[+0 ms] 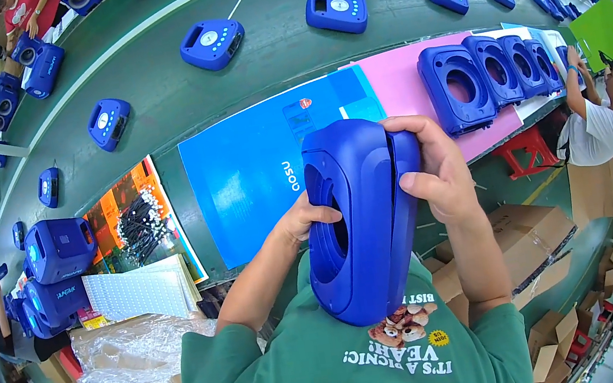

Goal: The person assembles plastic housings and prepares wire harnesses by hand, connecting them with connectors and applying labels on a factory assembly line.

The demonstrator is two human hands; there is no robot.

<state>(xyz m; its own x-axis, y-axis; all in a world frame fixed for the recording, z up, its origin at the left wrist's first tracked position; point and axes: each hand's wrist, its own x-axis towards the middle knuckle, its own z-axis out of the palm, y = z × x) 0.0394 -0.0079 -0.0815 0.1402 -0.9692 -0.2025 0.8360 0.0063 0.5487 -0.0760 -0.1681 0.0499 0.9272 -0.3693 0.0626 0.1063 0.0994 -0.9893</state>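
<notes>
Close in front of my chest I hold a blue plastic speaker housing (363,211) upright in both hands. Its wide face, turned to the left, has a large round opening. Two shell parts lie against each other, with a dark gap along the seam near the top right. My left hand (304,217) grips the left side, thumb hooked at the rim of the round opening, the other fingers mostly hidden behind. My right hand (439,168) is wrapped around the right part, fingers over the top and thumb by the seam. Beneath lies a blue printed sheet (241,177).
Several blue housing fronts (457,94) stand in a row on a pink sheet (395,71) at right. Blue speaker units (215,44) lie along the green conveyor (273,22). Bundled cables (143,225) and stacked blue speakers (58,252) are left. A co-worker (597,120) sits right, near cardboard boxes (523,238).
</notes>
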